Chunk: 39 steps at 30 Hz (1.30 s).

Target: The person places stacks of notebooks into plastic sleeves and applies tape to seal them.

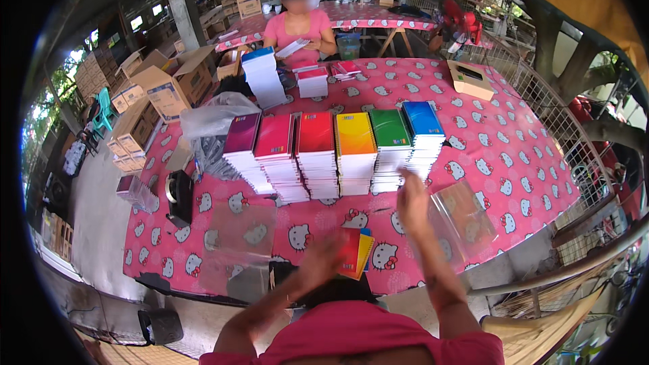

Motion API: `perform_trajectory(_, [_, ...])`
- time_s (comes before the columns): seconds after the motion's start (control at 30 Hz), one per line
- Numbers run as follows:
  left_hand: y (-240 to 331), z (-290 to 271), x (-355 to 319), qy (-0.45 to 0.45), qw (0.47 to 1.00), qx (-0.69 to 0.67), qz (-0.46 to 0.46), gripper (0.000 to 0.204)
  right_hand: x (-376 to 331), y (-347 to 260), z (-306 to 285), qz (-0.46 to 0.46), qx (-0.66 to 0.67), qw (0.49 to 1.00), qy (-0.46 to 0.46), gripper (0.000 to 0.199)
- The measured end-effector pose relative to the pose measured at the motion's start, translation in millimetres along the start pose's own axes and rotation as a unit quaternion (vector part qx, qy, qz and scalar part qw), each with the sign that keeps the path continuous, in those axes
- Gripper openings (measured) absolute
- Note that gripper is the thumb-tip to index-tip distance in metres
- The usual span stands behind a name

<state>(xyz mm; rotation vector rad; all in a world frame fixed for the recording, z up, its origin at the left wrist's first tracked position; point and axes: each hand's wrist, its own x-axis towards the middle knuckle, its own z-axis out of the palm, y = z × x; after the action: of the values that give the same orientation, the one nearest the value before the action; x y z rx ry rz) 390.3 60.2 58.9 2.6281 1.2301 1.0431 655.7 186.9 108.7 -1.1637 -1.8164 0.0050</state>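
My left hand (320,258), slightly blurred, is closed on a few spiral notebooks at the table's near edge. A red notebook (348,254) lies uppermost in it, with a yellow notebook (364,257) and a sliver of blue fanned out behind. My right hand (412,204) is raised in front of the stack of green notebooks (390,128) and the stack of blue notebooks (424,120). Motion smears its fingers. Left of these stand stacks of yellow (355,134), red (316,134), pinkish-red (275,136) and purple notebooks (242,135), side by side.
Clear plastic sleeves (463,220) lie at right, and another clear sleeve (240,230) at left. A black tape dispenser (179,199) stands near the left edge. Across the pink-covered table (520,155), a person (297,30) handles papers beside a tall notebook stack (265,78). Cardboard boxes (172,88) stand left.
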Motion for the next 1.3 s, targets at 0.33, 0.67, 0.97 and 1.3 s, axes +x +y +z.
perform_trajectory(0.33, [-54,-61,202,0.164,0.972,0.139,0.095,0.03,90,4,-81,-0.007,-0.118,0.985,0.13,0.036])
perform_trajectory(0.67, [9,-5,103,-0.11,0.988,-0.022,-0.108,0.039,-155,41,68,0.19,0.37,0.866,-0.278,0.035])
perform_trajectory(0.97, [-63,-103,141,0.165,0.953,0.221,-0.124,0.061,53,-101,27,-0.106,0.105,0.989,-0.009,0.037])
perform_trajectory(1.3, [-18,-148,105,0.074,0.996,-0.023,-0.038,0.045,58,-143,59,0.234,0.687,0.658,-0.198,0.061])
